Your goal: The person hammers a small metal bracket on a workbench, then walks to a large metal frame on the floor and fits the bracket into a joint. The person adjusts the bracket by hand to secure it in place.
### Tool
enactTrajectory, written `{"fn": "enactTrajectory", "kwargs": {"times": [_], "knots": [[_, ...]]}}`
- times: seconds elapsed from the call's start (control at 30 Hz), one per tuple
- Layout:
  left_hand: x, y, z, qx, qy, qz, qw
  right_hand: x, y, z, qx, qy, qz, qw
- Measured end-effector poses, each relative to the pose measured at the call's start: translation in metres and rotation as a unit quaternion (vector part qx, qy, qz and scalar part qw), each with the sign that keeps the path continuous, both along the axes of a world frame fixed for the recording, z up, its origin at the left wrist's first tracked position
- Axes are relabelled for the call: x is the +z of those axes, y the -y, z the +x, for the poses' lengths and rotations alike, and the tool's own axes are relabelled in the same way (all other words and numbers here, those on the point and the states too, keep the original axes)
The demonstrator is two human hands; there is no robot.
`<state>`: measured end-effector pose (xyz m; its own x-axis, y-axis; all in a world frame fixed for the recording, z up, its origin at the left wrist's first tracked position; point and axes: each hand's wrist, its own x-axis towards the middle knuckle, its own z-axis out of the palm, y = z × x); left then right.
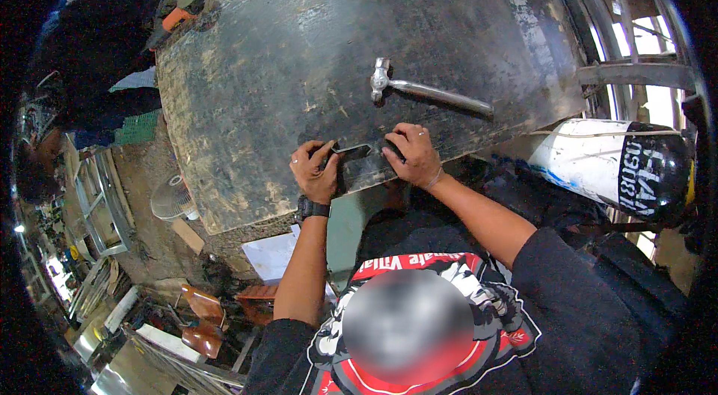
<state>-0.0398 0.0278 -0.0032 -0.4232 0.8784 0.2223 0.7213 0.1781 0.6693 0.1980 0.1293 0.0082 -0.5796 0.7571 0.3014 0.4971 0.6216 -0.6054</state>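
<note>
My left hand (314,171) is closed on a small bent strip of dark metal (351,150) near the front edge of the dark worktable (277,59). The strip's free end points toward my other hand. A little to the right, my right hand (413,154) rests low over the tabletop with curled fingers. Something dark shows between its thumb and fingers, too small to make out. Beyond that hand lies a ball-peen hammer (441,96), all metal, its head to the left and its handle slanting toward the right edge.
At the far left a co-worker in dark clothes (97,44) has a hand on an orange angle grinder (178,19) at the table's edge. A white and black gas cylinder (591,163) lies at the right. A fan (170,197) and metal frames (101,201) stand left below the table.
</note>
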Motion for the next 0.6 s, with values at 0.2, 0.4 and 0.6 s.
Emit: {"fn": "enactTrajectory", "kwargs": {"times": [0.2, 0.4, 0.6], "knots": [[-0.0013, 0.0035, 0.0000, -0.007, -0.016, -0.016, 1.000, -0.0031, 0.0003, -0.0005, -0.003, 0.017, 0.014, 1.000], [-0.0019, 0.0031, -0.0001, -0.012, -0.026, -0.014, 0.999, -0.0027, -0.0003, -0.0006, -0.002, 0.025, 0.022, 0.999], [-0.0017, 0.0026, -0.0017, -0.015, -0.027, -0.014, 0.999, -0.0043, 0.0003, -0.0020, -0.006, 0.024, 0.026, 0.999]]}}
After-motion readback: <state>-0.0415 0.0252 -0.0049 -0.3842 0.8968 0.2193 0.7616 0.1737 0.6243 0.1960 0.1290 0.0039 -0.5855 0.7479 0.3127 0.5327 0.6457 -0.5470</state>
